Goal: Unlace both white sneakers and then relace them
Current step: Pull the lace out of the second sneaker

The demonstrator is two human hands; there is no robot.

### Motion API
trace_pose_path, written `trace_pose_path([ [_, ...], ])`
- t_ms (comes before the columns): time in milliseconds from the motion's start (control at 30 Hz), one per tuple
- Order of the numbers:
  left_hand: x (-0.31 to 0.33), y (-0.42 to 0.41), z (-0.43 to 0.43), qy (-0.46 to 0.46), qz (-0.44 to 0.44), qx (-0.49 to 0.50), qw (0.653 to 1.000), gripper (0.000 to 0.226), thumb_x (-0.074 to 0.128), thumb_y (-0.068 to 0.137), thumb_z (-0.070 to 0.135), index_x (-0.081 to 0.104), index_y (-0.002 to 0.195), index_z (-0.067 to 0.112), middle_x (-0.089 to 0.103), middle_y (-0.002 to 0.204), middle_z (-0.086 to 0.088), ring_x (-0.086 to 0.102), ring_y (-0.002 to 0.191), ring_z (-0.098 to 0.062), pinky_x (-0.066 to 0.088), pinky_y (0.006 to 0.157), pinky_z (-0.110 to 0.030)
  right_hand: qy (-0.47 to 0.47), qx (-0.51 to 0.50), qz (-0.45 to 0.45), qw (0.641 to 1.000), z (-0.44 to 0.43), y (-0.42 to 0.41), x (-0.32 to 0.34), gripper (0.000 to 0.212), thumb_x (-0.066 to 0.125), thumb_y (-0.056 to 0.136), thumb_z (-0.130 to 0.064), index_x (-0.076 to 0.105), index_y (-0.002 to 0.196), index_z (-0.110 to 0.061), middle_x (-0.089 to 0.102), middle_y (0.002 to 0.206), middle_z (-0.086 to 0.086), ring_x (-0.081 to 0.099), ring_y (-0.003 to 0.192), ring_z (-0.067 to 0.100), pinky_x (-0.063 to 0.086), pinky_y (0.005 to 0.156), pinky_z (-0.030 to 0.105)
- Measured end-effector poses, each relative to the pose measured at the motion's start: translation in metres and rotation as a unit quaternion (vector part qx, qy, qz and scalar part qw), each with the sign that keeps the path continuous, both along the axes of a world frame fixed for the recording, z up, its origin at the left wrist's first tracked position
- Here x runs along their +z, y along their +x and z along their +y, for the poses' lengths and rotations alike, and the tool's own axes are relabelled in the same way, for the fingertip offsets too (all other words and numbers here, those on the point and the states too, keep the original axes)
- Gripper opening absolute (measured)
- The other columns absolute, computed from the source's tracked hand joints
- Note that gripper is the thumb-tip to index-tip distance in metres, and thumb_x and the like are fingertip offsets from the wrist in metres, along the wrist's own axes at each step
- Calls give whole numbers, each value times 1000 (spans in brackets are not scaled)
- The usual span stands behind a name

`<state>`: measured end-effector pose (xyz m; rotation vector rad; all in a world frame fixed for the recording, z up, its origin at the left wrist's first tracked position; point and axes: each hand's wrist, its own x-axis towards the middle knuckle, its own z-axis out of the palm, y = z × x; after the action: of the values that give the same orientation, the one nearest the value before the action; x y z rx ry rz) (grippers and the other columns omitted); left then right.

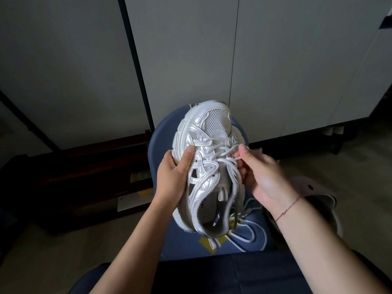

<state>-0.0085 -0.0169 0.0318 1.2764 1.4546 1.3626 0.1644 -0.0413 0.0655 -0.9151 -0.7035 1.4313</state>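
A white and silver sneaker (pixel 209 145) is held up over a blue stool, toe pointing away from me. My left hand (pixel 172 179) grips its left side and sole, thumb lying on the upper. My right hand (pixel 258 172) pinches a loop of the white lace (pixel 228 154) at the right eyelets, about midway up the lacing. Loose lace ends (pixel 248 232) hang down and lie on the seat. A second shoe (pixel 318 200) is partly visible on the floor to the right, mostly hidden by my right forearm.
The blue stool (pixel 161 141) stands under the sneaker, with a yellow tag (pixel 209 244) on its seat. Pale cabinet doors (pixel 191 60) rise behind it. A dark low shelf (pixel 84 172) sits at the left. My dark-clothed lap fills the bottom edge.
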Motion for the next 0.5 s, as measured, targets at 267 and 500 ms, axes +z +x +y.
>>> trace_pose_path([
  [267,2,2,-1,-1,-2,14,1000,43,60,82,60,60,100,21,71,97,8,67,89,-6,52,81,-28,12,125,346,930,10,30,1,24,84,59,-20,64,67,-10,52,55,-5,46,43,4,39,43,15],
  [500,1,5,-2,-5,0,14,1000,43,61,83,59,60,100,20,71,98,7,67,89,-7,52,81,-29,70,-24,-37,997,7,7,-12,27,72,68,-12,67,94,-3,72,85,1,64,80,10,54,74,19],
])
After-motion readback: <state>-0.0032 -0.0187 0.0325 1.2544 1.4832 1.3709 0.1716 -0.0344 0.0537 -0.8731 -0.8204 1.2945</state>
